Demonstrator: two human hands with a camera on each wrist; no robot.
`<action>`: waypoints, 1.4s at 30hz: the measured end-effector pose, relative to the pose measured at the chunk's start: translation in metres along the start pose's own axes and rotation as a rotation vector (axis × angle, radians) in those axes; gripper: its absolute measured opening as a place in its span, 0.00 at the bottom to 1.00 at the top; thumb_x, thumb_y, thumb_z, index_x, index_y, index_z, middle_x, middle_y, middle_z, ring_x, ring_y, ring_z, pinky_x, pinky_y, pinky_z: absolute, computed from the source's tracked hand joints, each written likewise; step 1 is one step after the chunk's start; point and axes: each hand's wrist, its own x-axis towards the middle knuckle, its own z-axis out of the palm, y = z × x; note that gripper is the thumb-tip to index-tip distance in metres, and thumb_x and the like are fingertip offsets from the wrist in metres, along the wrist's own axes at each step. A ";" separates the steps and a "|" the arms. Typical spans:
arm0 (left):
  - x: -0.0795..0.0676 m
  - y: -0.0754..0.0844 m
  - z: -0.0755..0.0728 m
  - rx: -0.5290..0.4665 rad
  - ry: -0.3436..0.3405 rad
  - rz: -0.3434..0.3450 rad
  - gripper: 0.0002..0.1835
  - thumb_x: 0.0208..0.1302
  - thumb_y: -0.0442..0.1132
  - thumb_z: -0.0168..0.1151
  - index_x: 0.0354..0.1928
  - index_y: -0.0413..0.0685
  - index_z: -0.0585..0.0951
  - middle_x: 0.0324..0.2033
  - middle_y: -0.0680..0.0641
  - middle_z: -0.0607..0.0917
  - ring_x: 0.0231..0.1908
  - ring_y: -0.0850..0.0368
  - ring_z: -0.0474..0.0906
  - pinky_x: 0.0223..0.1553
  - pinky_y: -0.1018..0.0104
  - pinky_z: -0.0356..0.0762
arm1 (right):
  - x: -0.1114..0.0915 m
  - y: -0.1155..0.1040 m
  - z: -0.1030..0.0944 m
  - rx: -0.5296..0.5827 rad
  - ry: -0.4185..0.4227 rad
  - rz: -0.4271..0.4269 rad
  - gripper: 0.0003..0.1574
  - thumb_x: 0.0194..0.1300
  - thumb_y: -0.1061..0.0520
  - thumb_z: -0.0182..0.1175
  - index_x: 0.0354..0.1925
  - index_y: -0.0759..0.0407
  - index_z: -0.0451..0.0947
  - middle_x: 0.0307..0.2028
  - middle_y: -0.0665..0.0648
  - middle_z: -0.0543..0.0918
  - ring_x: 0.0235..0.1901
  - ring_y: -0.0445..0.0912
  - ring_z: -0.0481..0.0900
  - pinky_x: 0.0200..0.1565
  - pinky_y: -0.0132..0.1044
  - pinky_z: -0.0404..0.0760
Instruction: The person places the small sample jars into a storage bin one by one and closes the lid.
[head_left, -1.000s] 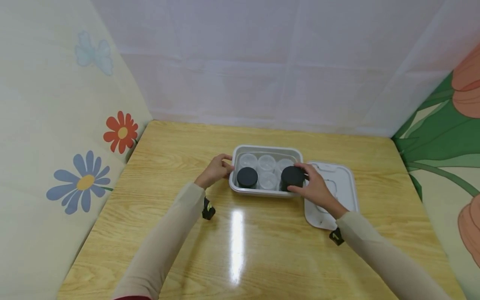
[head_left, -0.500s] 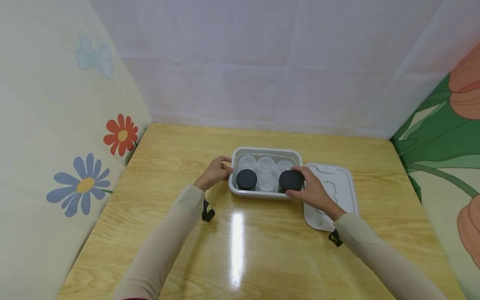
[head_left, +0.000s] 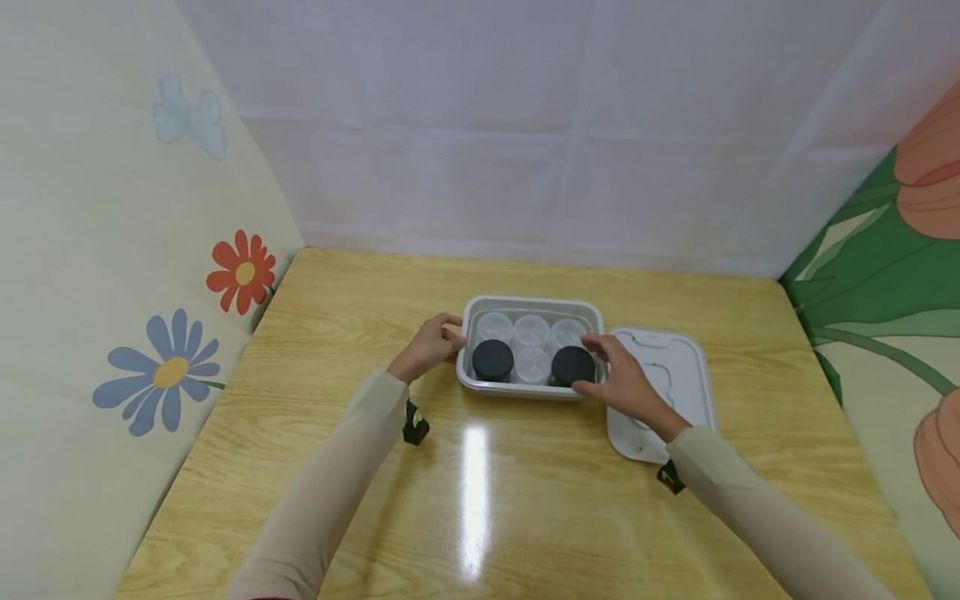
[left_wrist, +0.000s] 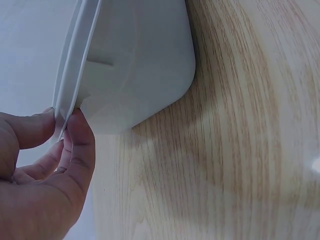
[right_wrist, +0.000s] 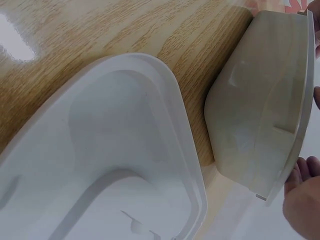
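Note:
A white plastic storage box (head_left: 531,390) stands on the table, holding clear round containers (head_left: 532,331) and two jars with black lids. My left hand (head_left: 431,346) pinches the box's rim at its left end, thumb on one side and fingers on the other, as the left wrist view shows (left_wrist: 50,170). At the right end, my right hand (head_left: 628,379) is spread around the right black-lidded jar (head_left: 572,366), with a gap between palm and lid and fingertips near its edge. The left black-lidded jar (head_left: 492,360) sits in the front left corner of the box.
A white box lid (head_left: 686,379) lies flat on the table just right of the box, partly under my right forearm. The wooden table (head_left: 540,492) meets a white backdrop (head_left: 450,167) behind and flower-printed panels at the sides.
The right black-lidded jar has shifted left and settled lower in the box. My right hand's fingers have loosened from its lid. The left hand keeps its hold on the rim.

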 end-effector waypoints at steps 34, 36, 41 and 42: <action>-0.017 -0.010 -0.017 -0.066 0.013 -0.066 0.22 0.75 0.39 0.43 0.64 0.31 0.64 0.47 0.33 0.74 0.38 0.53 0.75 0.46 0.60 0.82 | 0.002 0.012 -0.036 0.041 0.055 0.063 0.37 0.56 0.61 0.68 0.61 0.68 0.66 0.57 0.68 0.72 0.58 0.60 0.70 0.62 0.52 0.71; -0.021 -0.010 -0.018 -0.043 0.018 -0.079 0.22 0.75 0.40 0.44 0.63 0.32 0.64 0.46 0.34 0.74 0.38 0.52 0.75 0.44 0.61 0.82 | 0.000 0.013 -0.040 0.037 0.065 0.073 0.37 0.57 0.61 0.68 0.61 0.68 0.65 0.57 0.68 0.72 0.58 0.60 0.70 0.61 0.53 0.72; -0.033 -0.020 -0.019 0.020 0.036 -0.120 0.21 0.74 0.41 0.43 0.61 0.33 0.66 0.42 0.37 0.75 0.38 0.50 0.76 0.39 0.63 0.83 | -0.002 0.019 -0.047 0.028 0.076 0.117 0.35 0.61 0.59 0.65 0.62 0.68 0.65 0.58 0.70 0.71 0.58 0.60 0.70 0.61 0.54 0.72; -0.035 -0.022 -0.018 0.025 0.034 -0.128 0.21 0.74 0.41 0.43 0.60 0.33 0.66 0.42 0.37 0.75 0.38 0.50 0.76 0.39 0.63 0.83 | -0.002 0.021 -0.048 0.027 0.082 0.127 0.35 0.61 0.59 0.65 0.62 0.68 0.65 0.58 0.70 0.71 0.58 0.61 0.70 0.61 0.54 0.72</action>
